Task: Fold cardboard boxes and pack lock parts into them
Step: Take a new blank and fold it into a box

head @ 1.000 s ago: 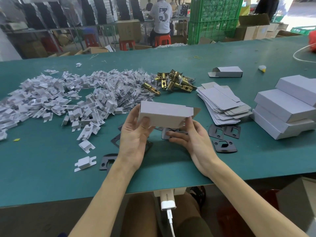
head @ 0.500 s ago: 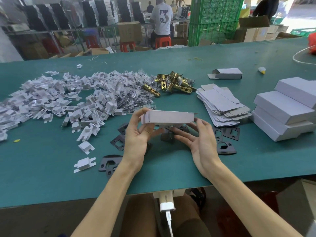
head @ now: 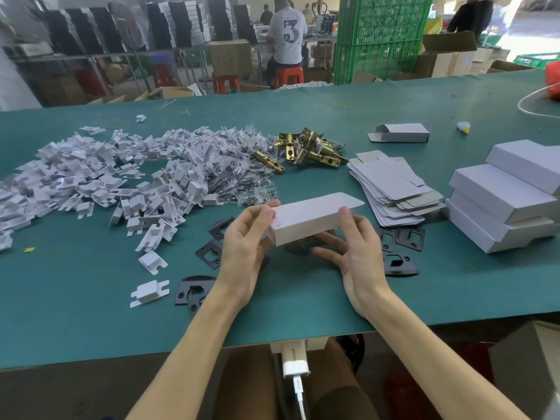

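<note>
Both hands hold white cardboard box [head: 306, 221] above green table [head: 91, 298], centre near. Left hand [head: 242, 253] pinches left end; right hand [head: 359, 253] thumb on right end, fingers underneath. Long flap open. Black plates [head: 400, 239] beneath.

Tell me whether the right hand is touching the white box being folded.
Touching. The head view shows the right hand with its thumb pressed on the white box near its right end, fingers reaching underneath.
</note>
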Action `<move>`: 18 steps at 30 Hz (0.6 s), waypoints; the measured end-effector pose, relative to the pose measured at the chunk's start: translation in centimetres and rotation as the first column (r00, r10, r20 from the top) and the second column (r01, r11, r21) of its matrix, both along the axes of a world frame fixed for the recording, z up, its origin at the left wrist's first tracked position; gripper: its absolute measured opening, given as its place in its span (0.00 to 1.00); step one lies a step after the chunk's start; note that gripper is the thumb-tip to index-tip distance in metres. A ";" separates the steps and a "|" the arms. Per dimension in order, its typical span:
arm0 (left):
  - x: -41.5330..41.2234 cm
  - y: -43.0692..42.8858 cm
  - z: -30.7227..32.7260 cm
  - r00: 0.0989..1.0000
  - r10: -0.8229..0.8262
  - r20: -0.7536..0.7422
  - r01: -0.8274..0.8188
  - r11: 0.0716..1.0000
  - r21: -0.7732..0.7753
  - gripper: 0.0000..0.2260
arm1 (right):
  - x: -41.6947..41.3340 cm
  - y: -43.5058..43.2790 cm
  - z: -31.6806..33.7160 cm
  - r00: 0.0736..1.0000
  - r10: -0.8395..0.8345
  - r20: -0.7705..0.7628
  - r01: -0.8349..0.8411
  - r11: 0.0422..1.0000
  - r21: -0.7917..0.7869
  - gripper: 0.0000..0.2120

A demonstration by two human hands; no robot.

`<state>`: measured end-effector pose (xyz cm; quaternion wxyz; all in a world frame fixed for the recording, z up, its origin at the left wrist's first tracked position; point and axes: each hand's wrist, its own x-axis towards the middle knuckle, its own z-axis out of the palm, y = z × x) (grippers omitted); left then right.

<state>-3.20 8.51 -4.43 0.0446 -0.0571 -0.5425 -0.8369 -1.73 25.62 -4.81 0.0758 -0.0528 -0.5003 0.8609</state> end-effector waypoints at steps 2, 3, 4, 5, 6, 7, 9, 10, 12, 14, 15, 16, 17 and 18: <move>-0.2 -0.1 -0.3 1.000 0.019 -0.007 -0.019 1.000 -0.010 0.05 | 0.1 0.0 0.0 1.000 0.010 -0.018 -0.010 1.000 0.011 0.14; -0.2 -0.2 -0.5 1.000 0.021 -0.007 -0.022 1.000 -0.008 0.06 | 0.1 0.0 0.0 1.000 0.009 -0.026 -0.009 1.000 0.013 0.13; -0.3 -0.3 -0.6 1.000 0.020 -0.008 -0.020 1.000 -0.006 0.09 | 0.1 0.0 0.0 0.999 0.009 -0.032 -0.009 1.000 0.014 0.12; -0.4 -0.4 -0.6 1.000 0.012 -0.012 -0.012 1.000 -0.006 0.13 | 0.1 0.0 0.0 0.999 0.012 -0.034 -0.012 1.000 0.013 0.11; -0.4 -0.5 -0.6 1.000 0.001 -0.017 -0.001 1.000 -0.011 0.16 | 0.2 0.0 0.0 0.999 0.017 -0.035 -0.017 1.000 0.011 0.10; -0.3 -0.5 -0.6 1.000 -0.008 -0.019 0.007 1.000 -0.017 0.18 | 0.2 0.0 0.0 0.999 0.023 -0.036 -0.023 1.000 0.013 0.09; -0.3 -0.5 -0.3 1.000 -0.014 -0.007 0.013 1.000 -0.018 0.20 | 0.2 0.0 -0.1 0.998 0.042 -0.043 -0.041 0.999 0.026 0.08; -0.2 -0.5 -0.2 1.000 -0.011 0.003 0.011 1.000 -0.002 0.19 | 0.2 0.1 -0.1 0.998 0.052 -0.046 -0.051 0.998 0.032 0.08; -0.1 -0.6 0.0 0.999 0.011 0.037 -0.014 0.997 0.073 0.18 | 0.2 0.1 -0.1 0.996 0.072 -0.046 -0.070 0.997 0.042 0.11; -0.2 -0.7 0.1 0.997 0.039 0.064 -0.047 0.992 0.115 0.17 | 0.3 0.1 -0.2 0.993 0.108 -0.046 -0.104 0.992 0.073 0.13; -0.2 -0.7 0.0 0.996 0.052 0.075 -0.059 0.993 0.100 0.16 | 0.3 0.1 -0.2 0.991 0.127 -0.044 -0.122 0.988 0.100 0.12; -0.3 -0.6 0.0 0.995 0.061 0.084 -0.067 0.995 0.072 0.15 | 0.3 0.0 -0.3 0.989 0.141 -0.040 -0.135 0.983 0.127 0.11; -0.3 -0.5 0.0 0.993 0.069 0.095 -0.074 0.996 0.048 0.15 | 0.3 0.0 -0.3 0.988 0.151 -0.036 -0.144 0.979 0.142 0.10; -0.4 -0.4 -0.1 0.991 0.072 0.110 -0.077 0.996 0.037 0.14 | 0.4 -0.1 -0.2 0.987 0.155 -0.035 -0.149 0.978 0.143 0.10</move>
